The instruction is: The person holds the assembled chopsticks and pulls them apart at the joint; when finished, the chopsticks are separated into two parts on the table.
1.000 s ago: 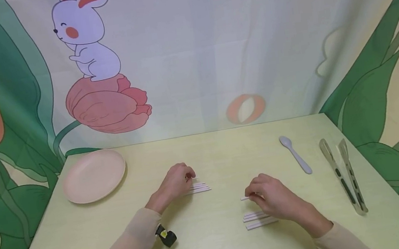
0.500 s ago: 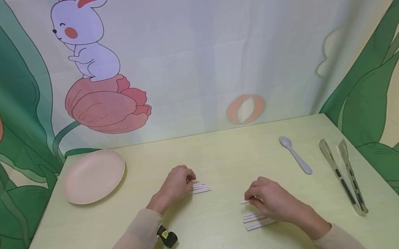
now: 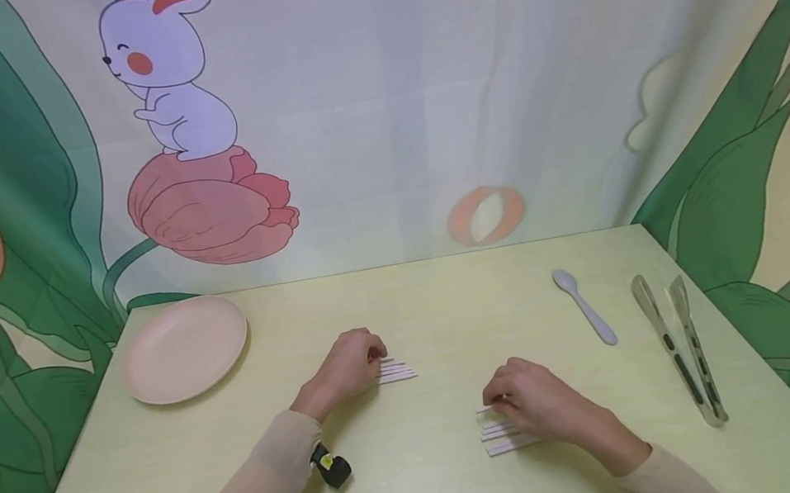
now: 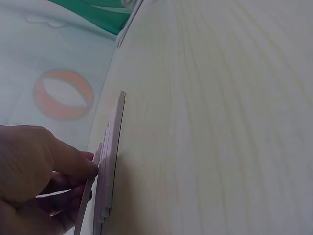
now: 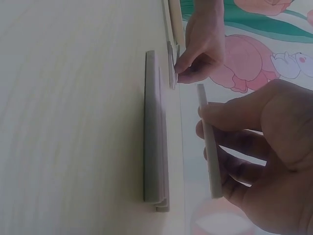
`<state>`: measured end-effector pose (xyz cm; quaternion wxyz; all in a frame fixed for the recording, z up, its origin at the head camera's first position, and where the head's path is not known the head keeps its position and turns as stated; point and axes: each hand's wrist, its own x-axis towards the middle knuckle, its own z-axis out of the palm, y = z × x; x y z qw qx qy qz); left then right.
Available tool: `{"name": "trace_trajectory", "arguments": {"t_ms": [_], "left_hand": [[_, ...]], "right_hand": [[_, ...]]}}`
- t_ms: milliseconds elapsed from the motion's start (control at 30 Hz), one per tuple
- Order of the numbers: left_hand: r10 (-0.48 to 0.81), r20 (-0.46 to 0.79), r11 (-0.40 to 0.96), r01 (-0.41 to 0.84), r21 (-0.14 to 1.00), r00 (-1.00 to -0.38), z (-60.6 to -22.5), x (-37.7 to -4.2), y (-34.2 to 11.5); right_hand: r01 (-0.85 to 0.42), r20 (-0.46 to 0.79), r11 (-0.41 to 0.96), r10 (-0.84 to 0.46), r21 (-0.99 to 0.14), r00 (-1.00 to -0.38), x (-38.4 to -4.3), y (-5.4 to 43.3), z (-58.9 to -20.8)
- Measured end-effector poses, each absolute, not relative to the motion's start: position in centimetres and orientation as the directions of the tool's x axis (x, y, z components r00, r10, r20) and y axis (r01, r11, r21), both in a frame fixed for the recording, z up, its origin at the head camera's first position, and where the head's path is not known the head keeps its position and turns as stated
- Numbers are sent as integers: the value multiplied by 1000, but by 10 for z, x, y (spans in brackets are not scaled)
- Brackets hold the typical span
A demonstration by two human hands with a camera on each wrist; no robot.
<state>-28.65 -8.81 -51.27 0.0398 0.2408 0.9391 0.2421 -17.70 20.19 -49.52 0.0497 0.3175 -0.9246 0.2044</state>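
In the head view my left hand is over a row of thin pale sticks near the table's middle. The left wrist view has its thumb and fingers pinching one stick, tilted close beside that row. Farther right and nearer, my right hand pinches another stick between thumb and fingers. That stick is apart from the second row of sticks on the table, roughly parallel to them. In the head view the right hand covers the right ends of this row.
A round pale pink plate sits at the table's back left. A light purple spoon lies to the right, and tongs with dark grips lie beyond it near the right edge. A printed curtain hangs behind the table.
My right hand has moved a little toward the near side with its stick, closer to the row there. The left hand has sunk slightly with its stick toward the other row.
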Motion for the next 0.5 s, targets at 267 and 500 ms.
{"name": "trace_trajectory", "arguments": {"t_ms": [267, 500], "left_hand": [[480, 6, 769, 424, 479, -877, -513, -287, -89], [480, 0, 766, 419, 488, -877, -511, -288, -89]], "right_hand": [[-590, 162, 724, -574, -359, -803, -175, 203, -498], [-578, 119, 728, -580, -369, -806, -175, 202, -497]]}}
